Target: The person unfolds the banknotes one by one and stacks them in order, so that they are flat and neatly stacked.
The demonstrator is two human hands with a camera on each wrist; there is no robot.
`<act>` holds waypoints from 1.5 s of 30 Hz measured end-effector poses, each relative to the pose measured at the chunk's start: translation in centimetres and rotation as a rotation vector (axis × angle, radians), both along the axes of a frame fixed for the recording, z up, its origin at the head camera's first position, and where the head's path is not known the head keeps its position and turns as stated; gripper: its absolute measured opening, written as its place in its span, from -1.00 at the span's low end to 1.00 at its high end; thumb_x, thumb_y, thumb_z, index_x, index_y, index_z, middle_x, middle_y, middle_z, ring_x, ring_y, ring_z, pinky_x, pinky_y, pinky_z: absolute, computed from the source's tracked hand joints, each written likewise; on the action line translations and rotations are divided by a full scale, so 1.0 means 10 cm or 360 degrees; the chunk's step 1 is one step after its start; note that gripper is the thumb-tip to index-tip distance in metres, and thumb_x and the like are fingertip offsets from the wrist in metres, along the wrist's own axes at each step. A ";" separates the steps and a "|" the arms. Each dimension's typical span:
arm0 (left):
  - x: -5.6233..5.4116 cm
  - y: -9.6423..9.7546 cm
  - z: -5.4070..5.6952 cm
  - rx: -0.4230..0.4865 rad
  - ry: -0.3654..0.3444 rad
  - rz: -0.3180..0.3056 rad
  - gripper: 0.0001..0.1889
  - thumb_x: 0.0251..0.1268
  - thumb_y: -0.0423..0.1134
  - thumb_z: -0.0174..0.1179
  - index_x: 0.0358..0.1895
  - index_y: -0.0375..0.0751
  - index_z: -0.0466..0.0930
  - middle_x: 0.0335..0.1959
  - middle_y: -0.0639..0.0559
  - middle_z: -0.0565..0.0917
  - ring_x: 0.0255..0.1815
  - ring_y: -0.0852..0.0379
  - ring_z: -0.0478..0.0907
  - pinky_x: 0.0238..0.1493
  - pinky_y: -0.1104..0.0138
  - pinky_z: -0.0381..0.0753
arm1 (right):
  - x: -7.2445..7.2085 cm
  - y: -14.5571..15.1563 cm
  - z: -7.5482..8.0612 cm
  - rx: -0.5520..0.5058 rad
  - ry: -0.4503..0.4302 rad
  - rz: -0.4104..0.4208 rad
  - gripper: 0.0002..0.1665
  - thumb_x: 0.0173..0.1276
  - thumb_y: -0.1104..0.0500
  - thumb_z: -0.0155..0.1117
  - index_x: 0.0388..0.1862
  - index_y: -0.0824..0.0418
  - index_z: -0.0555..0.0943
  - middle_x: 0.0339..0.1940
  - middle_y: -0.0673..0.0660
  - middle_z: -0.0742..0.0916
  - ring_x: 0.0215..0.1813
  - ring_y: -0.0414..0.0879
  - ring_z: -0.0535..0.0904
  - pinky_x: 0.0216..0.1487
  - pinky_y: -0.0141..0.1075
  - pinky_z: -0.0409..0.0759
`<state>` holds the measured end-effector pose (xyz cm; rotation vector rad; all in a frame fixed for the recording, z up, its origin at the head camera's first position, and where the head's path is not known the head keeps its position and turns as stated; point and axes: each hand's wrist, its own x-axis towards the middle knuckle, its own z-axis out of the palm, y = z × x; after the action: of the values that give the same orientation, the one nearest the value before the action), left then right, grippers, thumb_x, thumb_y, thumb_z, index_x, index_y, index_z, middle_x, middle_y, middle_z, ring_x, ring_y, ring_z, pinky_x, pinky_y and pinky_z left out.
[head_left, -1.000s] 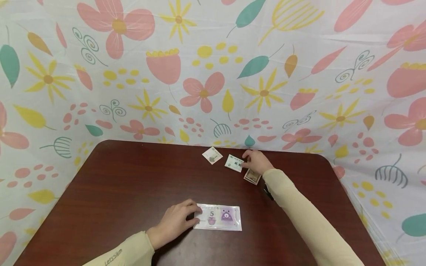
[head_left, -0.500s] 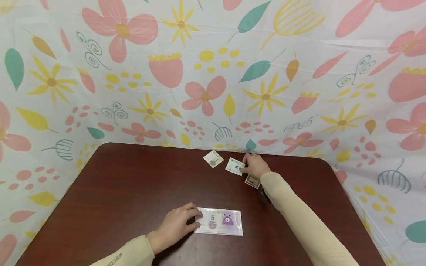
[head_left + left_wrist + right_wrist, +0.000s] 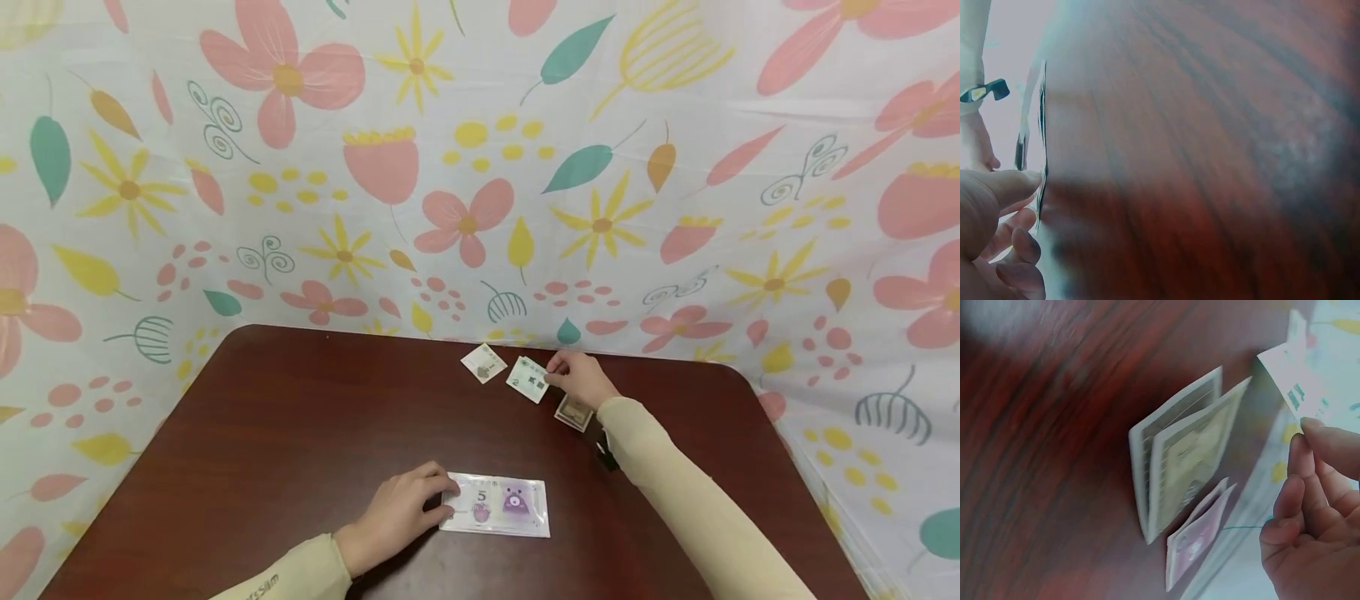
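Observation:
My left hand rests its fingertips on the left end of a stack of purple play banknotes printed with a 5 and a monster. The stack lies flat near the middle front of the table, and the left wrist view shows its thin edge. At the back, my right hand pinches a folded green banknote marked 2 between thumb and finger, at its right edge. Beside that hand a folded brown banknote stands on its edges, partly covered by the hand in the head view.
A small folded purple banknote stands beside the brown one in the right wrist view. Left of the green note is a pale folded note. A floral cloth hangs right behind the dark red wooden table.
The head view has shifted slightly. My right hand keeps its pinch on the green banknote, which has turned a little. The left hand stays on the purple stack.

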<state>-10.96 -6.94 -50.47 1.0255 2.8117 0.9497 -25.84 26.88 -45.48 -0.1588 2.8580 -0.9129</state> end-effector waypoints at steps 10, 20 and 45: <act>0.00 0.01 -0.04 -0.0031 0.0045 0.0009 -0.79 0.31 -0.23 0.46 -0.02 -0.05 0.77 -0.09 0.18 0.67 -0.19 0.25 0.66 -0.28 0.29 0.63 | 0.31 0.02 0.08 -0.0208 0.0000 -0.0038 -0.85 0.50 0.09 0.36 -0.10 0.14 0.67 -0.22 0.07 0.72 -0.08 0.03 0.59 -0.02 -0.10 0.52; -0.01 0.04 -0.03 -0.0058 0.0080 -0.0036 -0.80 0.35 -0.21 0.43 0.00 -0.04 0.77 -0.07 0.18 0.66 -0.17 0.26 0.66 -0.23 0.32 0.63 | 0.78 0.01 0.10 -0.0451 0.0084 0.0063 -0.87 0.43 0.16 0.44 -0.11 0.15 0.73 -0.27 0.03 0.73 -0.21 -0.09 0.55 -0.20 -0.28 0.52; 0.01 -0.02 -0.03 0.0019 0.0196 -0.0021 -0.86 0.37 -0.25 0.40 -0.07 -0.04 0.76 -0.13 0.19 0.67 -0.26 0.29 0.65 -0.31 0.36 0.62 | 1.32 -0.23 -0.08 -0.0525 0.0043 0.0280 -0.94 0.39 0.20 0.46 -0.26 0.10 0.71 -0.38 -0.08 0.71 -0.28 -0.25 0.58 -0.19 -0.33 0.54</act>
<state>-10.84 -7.16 -50.75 1.1407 2.8962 0.9344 -12.61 24.58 -46.31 -0.4508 2.6412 -1.3424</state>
